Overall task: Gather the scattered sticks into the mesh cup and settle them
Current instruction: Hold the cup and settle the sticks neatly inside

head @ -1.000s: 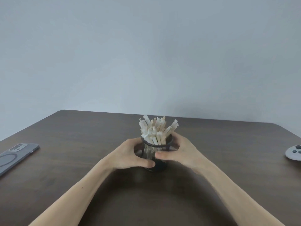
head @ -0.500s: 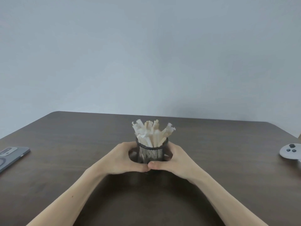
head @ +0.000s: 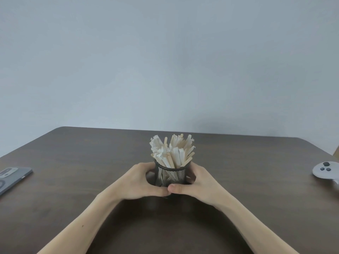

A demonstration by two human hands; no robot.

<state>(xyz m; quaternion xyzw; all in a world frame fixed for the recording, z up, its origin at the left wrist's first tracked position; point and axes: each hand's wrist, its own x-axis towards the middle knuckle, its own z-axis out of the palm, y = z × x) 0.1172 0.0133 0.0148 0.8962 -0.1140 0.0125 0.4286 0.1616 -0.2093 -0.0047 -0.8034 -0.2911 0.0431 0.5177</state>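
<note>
Both hands wrap the cup (head: pixel 171 176) at the middle of the tabletop (head: pixel 256 208): left hand (head: pixel 139 182) and right hand (head: pixel 199 186), thumbs touching in front. The sticks (head: pixel 172 151) stand inside it. Far left of the cup lies a phone (head: pixel 12 177), far right a controller (head: pixel 326 172), each at an edge; bare wood lies between.

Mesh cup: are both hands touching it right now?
Touching. The head view shows the left hand and right hand wrapped against the mesh cup.
</note>
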